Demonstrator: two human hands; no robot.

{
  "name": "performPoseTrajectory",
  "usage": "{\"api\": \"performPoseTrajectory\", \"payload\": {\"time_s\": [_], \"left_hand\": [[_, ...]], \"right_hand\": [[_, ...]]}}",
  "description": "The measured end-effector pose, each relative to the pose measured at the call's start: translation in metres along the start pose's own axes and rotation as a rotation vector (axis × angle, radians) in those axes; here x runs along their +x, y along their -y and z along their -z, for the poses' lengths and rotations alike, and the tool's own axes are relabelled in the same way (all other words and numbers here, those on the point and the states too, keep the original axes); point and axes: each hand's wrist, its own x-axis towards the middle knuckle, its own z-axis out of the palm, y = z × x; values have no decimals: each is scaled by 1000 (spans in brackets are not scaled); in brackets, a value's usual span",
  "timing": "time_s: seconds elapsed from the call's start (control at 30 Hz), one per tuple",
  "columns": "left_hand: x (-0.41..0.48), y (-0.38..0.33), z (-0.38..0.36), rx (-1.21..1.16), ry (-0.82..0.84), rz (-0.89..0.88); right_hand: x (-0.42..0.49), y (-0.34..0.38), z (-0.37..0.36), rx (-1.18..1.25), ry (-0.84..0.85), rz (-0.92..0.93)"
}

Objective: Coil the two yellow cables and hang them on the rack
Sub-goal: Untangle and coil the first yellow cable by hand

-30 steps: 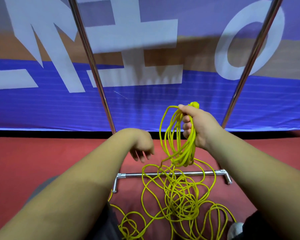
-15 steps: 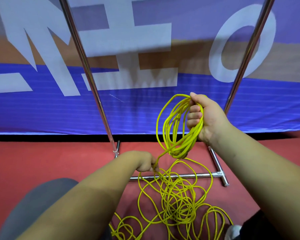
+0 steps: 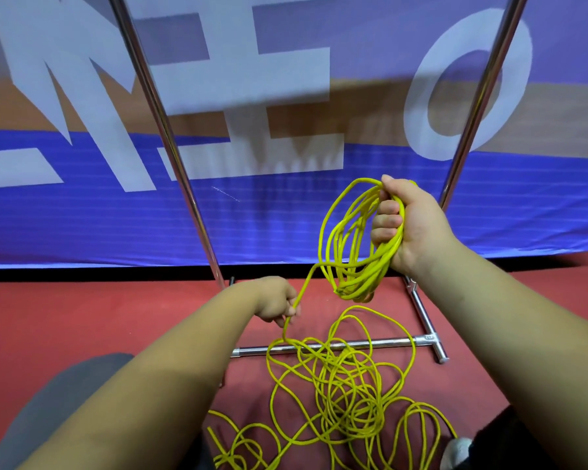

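A part-made coil is clamped in the right hand, at two o'clock. Its running strand is pinched by the left hand, near centre. A loose yellow tangle is spread at six o'clock across the rack base. One coil is counted, none hung; whether the tangle holds one cable or two cannot be told.

Red floor; blue banner, white letters, behind.

A red floor carries loose yellow cable tangled over the rack's chrome base.
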Motion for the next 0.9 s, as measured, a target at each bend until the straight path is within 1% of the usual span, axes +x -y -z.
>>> {"api": "performPoseTrajectory", "payload": {"time_s": [0.17, 0.27, 0.4, 0.5, 0.57, 0.73, 0.83, 0.9], "left_hand": [[-19, -12, 26, -283, -257, -57], [-33, -24, 37, -477, -416, -68], [-54, -41, 48, -691, -565, -116], [-67, -48, 54, -674, -689, -176], [-72, -48, 56, -672, -728, -222], [-81, -49, 59, -622, -749, -273], [-86, -45, 67, -573, -706, -265], [-87, -37, 71, -496, -696, -275]], "right_hand": [[1, -5, 4, -151, -93, 56], [0, -11, 5, -269, -112, 95], [-5, -19, 2, -393, -110, 147], [-6, -21, 1, -419, -96, 154], [-6, -23, 1, -440, -78, 154], [-9, -29, 1, -507, -80, 183], [-9, -30, 2, -537, -102, 196], [-9, -29, 3, -535, -114, 202]]}}
